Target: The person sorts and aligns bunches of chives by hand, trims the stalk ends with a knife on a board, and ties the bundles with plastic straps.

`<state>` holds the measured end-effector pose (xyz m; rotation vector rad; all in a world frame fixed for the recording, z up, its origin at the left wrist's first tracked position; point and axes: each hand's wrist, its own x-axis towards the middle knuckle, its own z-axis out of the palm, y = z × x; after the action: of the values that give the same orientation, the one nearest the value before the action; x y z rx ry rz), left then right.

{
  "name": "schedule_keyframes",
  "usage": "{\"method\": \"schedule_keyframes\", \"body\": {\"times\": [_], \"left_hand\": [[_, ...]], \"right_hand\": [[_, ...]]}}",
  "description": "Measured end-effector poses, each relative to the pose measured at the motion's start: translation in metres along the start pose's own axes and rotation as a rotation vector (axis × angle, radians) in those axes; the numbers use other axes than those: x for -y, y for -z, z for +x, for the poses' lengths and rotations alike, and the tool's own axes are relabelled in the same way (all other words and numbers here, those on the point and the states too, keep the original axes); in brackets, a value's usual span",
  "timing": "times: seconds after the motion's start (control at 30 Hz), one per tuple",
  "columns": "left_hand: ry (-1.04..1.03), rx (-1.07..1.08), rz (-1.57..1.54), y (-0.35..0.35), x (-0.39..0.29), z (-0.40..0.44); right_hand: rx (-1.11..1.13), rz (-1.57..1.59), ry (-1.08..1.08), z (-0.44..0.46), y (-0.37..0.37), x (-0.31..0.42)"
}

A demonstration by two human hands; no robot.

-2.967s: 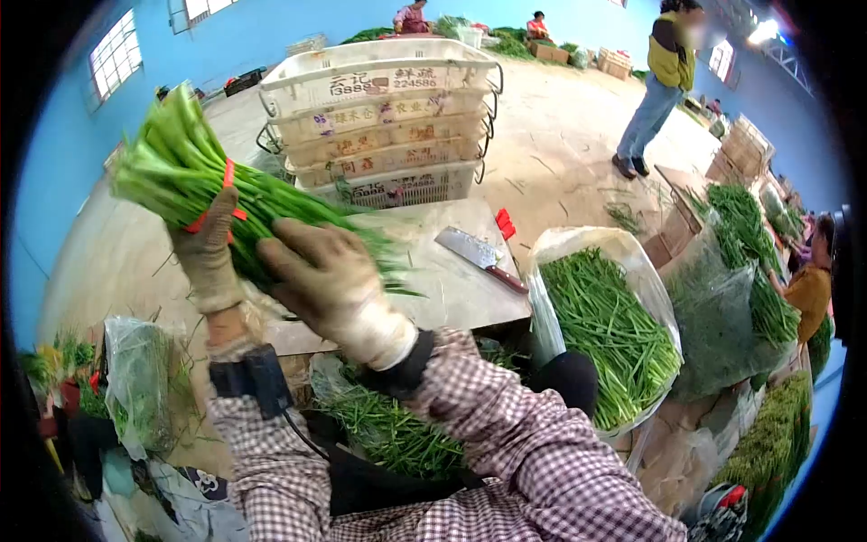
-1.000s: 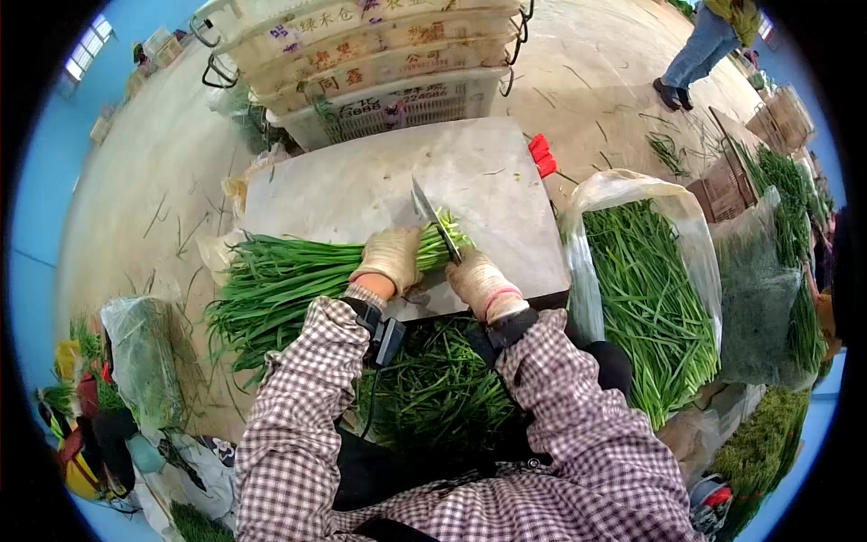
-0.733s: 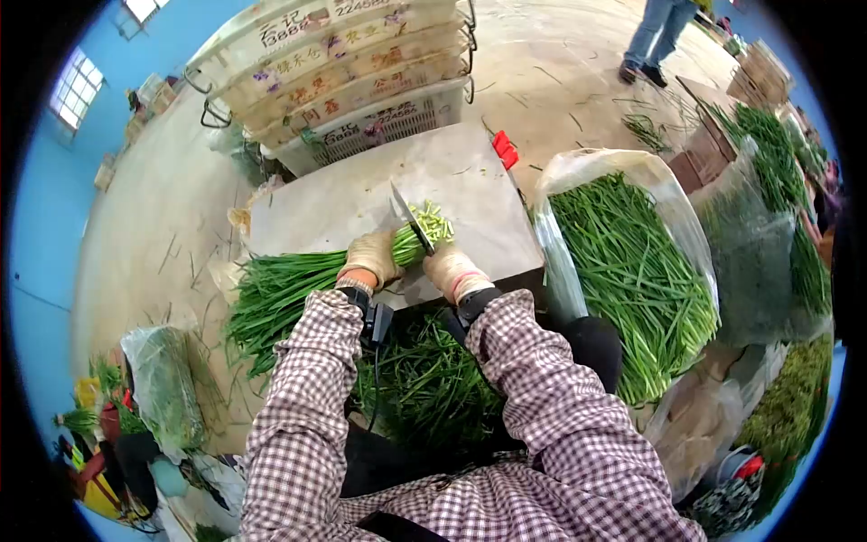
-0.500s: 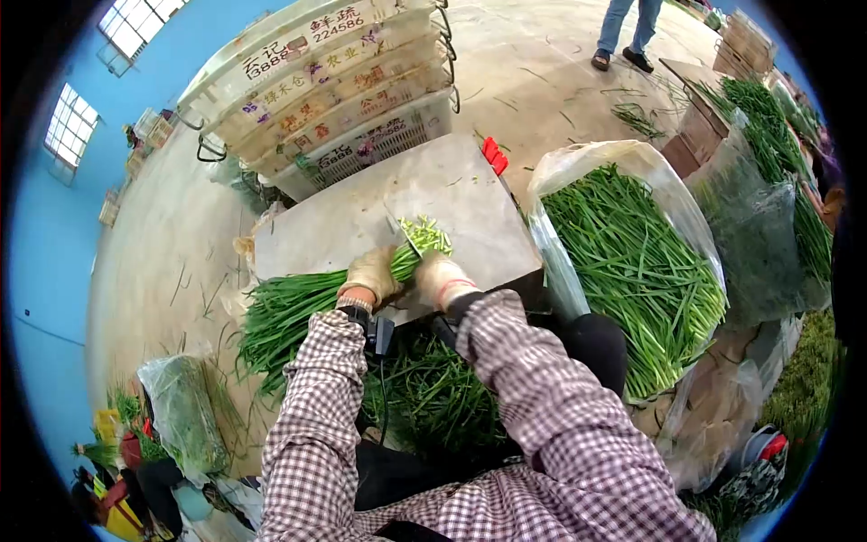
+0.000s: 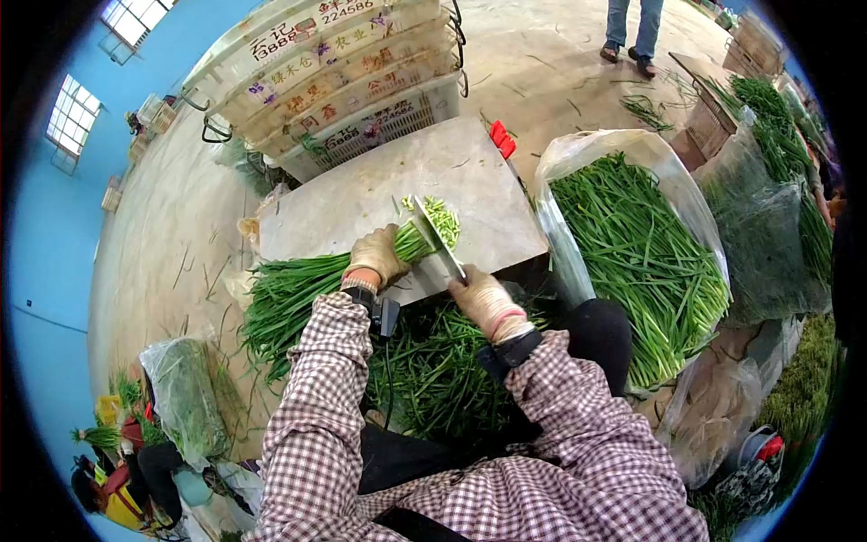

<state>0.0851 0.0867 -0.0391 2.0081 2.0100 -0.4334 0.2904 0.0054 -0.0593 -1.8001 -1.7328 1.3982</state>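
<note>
My gloved left hand (image 5: 377, 256) is wrapped round a bunch of long green garlic chives (image 5: 293, 287) lying across a grey board (image 5: 352, 197). The leafy ends hang past the board's left edge, and the pale stem ends point right. My gloved right hand (image 5: 483, 296) grips the handle of a broad-bladed knife (image 5: 433, 237). Its blade stands just at the stem ends, beside short cut pieces (image 5: 442, 217) on the board. Below the board, loose green stalks (image 5: 442, 375) lie in a dark heap between my legs.
Stacked white crates (image 5: 334, 81) stand behind the board. Something red (image 5: 502, 139) sits at its right corner. To the right is a plastic-lined container of chives (image 5: 637, 262). A person (image 5: 634, 32) stands at the back; another person (image 5: 126, 488) is at lower left.
My right hand has moved right and toward me with the knife, and the blade now shows more fully. My left hand stays on the bunch. More cut pieces are visible.
</note>
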Motion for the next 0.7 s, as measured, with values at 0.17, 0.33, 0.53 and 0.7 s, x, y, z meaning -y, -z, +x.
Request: {"method": "schedule_keyframes", "body": {"times": [0.17, 0.33, 0.53, 0.7], "left_hand": [[-0.038, -0.036, 0.058, -0.017, 0.008, 0.004], [-0.166, -0.131, 0.152, -0.007, 0.037, -0.01], [-0.176, 0.019, -0.038, -0.002, 0.054, -0.008], [-0.271, -0.202, -0.205, 0.001, 0.08, -0.028]], "right_hand": [[-0.006, -0.073, 0.037, 0.049, -0.021, 0.008], [0.065, -0.267, 0.112, 0.075, 0.05, 0.05], [-0.021, -0.679, 0.253, 0.205, 0.075, 0.066], [0.128, -0.659, 0.459, 0.182, 0.089, 0.061]]}}
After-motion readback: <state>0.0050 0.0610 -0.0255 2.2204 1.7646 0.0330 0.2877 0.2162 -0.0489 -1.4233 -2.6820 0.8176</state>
